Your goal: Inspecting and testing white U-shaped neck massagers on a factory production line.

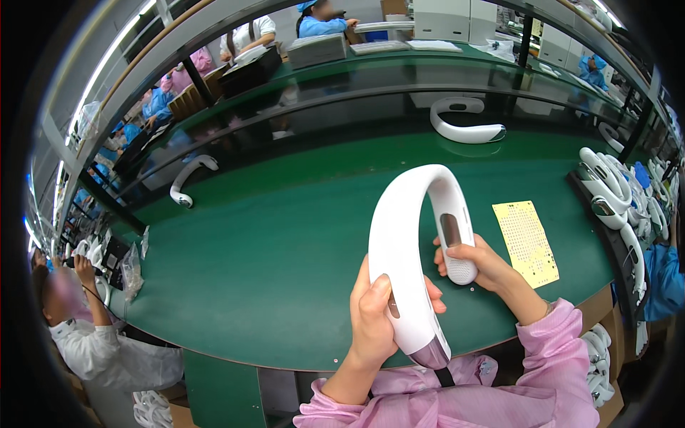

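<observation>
A white U-shaped neck massager (399,221) is held up over the green table, its curved middle pointing away from me. My left hand (374,317) is closed round the left arm, near its shiny grey end cap. My right hand (483,262) grips the other arm, with the thumb by a dark oval window and the dotted tip just below. Flat on the table to the right of that hand lies a yellow sheet (526,242) with rows of small marks.
Similar massagers lie on the green table (271,250): one far ahead (467,133), another at the far left (187,178). At right, a black tray (589,196) holds several more. A plastic bag (132,271) lies by the left edge. A co-worker (93,328) sits on the left.
</observation>
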Tool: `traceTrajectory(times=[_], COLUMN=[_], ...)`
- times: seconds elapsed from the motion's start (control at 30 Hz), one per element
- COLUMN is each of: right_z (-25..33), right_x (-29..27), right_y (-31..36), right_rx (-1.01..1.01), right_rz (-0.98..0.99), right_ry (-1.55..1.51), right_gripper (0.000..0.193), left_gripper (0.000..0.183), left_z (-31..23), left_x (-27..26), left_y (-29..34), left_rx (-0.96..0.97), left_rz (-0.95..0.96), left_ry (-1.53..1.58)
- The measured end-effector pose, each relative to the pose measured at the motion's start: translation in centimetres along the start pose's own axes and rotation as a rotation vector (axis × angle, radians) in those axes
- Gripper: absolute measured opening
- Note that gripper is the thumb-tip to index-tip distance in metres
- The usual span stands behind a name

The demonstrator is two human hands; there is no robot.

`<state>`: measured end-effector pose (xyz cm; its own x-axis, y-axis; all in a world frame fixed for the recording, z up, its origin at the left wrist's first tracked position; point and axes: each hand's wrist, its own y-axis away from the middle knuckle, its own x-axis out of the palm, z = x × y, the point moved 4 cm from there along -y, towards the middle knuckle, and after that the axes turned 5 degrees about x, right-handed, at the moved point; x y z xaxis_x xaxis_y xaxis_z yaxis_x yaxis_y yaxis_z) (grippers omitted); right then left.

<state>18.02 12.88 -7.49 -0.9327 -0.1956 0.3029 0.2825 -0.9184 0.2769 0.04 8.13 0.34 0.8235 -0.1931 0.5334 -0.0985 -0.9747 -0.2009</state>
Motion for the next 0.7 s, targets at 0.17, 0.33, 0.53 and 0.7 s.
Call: traceTrajectory(times=[0.17, 0.33, 0.53, 0.7], right_z=[1.2, 2.4, 2.5, 1.5], right_x=[-0.1, 2.8, 4.8, 5.1], right_y=[1.2, 3.9, 4.5, 4.3], right_rx=[-0.530, -0.760, -0.652, -0.618], right_rz=[-0.454, -0.418, -0.180, -0.051], right_ry=[0.799, 0.556, 0.402, 0.343], right_gripper=[0.051, 0.029, 0.033, 0.041], left_gripper=[0.039, 0.038, 0.036, 0.039], left_z=[0.6, 0.7, 0.6, 0.7], left_x=[1.3, 1.0, 0.6, 0.8], left_y=[0.1, -0.2, -0.3, -0.4], left_rx=[0.018, 0.107, 0.123, 0.146], left_rz=[-0.081, -0.136, -0.101, -0.145], left_ry=[-0.048, -0.097, -0.062, -0.062])
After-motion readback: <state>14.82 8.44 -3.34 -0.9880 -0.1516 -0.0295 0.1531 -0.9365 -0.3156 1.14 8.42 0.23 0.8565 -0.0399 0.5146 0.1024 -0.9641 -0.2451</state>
